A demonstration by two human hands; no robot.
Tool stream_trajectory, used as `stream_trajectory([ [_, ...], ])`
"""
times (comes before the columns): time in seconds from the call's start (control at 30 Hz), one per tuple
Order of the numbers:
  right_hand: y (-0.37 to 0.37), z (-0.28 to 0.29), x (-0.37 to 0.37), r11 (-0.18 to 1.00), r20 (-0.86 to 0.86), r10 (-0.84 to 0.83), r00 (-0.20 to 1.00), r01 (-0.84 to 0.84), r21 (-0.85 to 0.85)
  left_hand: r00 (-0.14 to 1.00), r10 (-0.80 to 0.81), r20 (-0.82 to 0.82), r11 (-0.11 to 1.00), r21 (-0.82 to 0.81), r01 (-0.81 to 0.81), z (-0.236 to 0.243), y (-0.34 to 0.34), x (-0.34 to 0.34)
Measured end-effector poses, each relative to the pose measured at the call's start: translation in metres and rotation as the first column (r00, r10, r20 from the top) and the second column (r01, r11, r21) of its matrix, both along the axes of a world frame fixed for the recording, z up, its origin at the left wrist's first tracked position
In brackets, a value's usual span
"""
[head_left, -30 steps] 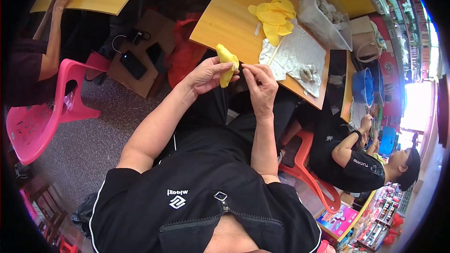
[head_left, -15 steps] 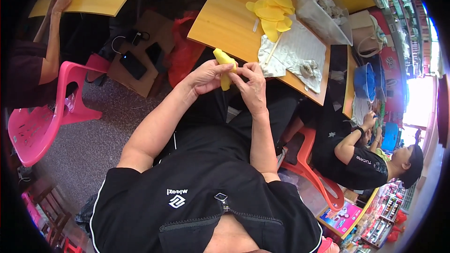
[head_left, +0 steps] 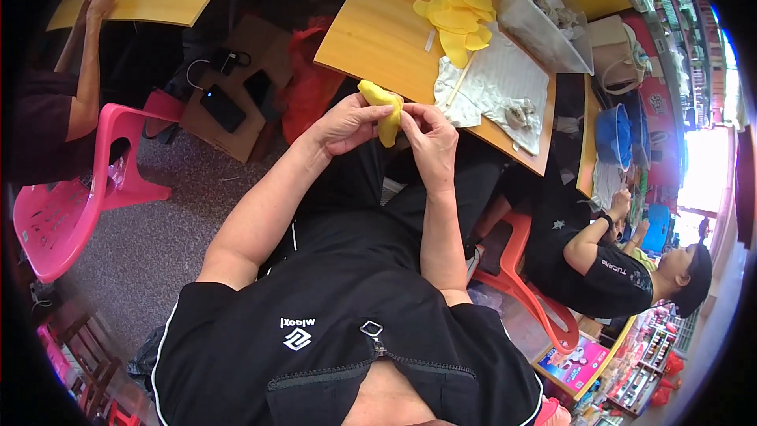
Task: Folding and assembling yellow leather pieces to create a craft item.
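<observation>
Over my lap, near the table's front edge, I hold a soft yellow piece [head_left: 389,131] with both hands. It is long and curved, like a folded petal; its material I cannot tell. My left hand [head_left: 351,126] is closed round its middle, the thumb lying on top. From the other side my right hand [head_left: 431,142] pinches its edge between thumb and fingertips. Similar flat yellow petal-shaped pieces [head_left: 457,20] lie in a loose pile on the table. Beside them is a white cloth [head_left: 505,71] with a thin stick [head_left: 459,83] and a crumpled greyish rag [head_left: 520,114] on it.
A clear plastic bin [head_left: 544,12] stands at the table's [head_left: 371,31] far right. A red bag [head_left: 303,87] hangs left of the table. A pink chair [head_left: 102,189] stands at the left, near a person's arm [head_left: 87,79]. Another person [head_left: 607,268] sits at the right.
My right hand has turned slightly, its fingertips pressing closer along the piece's edge. The lower end of the yellow piece has shifted a little to the right. My left hand stays nearly still.
</observation>
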State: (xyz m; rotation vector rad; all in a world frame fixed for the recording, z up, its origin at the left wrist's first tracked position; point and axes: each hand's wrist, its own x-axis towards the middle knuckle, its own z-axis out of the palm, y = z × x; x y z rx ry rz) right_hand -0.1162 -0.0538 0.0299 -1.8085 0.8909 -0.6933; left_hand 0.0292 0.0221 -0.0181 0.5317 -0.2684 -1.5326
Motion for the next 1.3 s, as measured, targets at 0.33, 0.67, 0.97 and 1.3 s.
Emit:
stream_trajectory([
  [0.33,0.007,-0.004,0.004,0.999,0.060,-0.050,0.997,0.050,-0.006,0.995,0.075,0.068,0.997,0.015,-0.076,-0.006,-0.002,-0.003],
  [0.67,-0.022,0.048,0.020,0.918,0.001,-0.214,0.977,0.201,-0.341,0.974,0.167,-0.153,0.986,0.022,-0.166,-0.010,-0.002,0.010],
  [0.97,-0.098,-0.039,0.041,0.716,-0.075,-0.108,0.991,0.025,-0.698,0.991,0.056,-0.121,0.993,0.107,-0.044,-0.015,-0.005,0.003],
  [1.3,-0.095,-0.010,0.045,0.696,-0.127,-0.073,0.989,-0.041,-0.717,0.991,0.052,-0.122,0.986,0.164,-0.032,-0.017,-0.011,0.005],
])
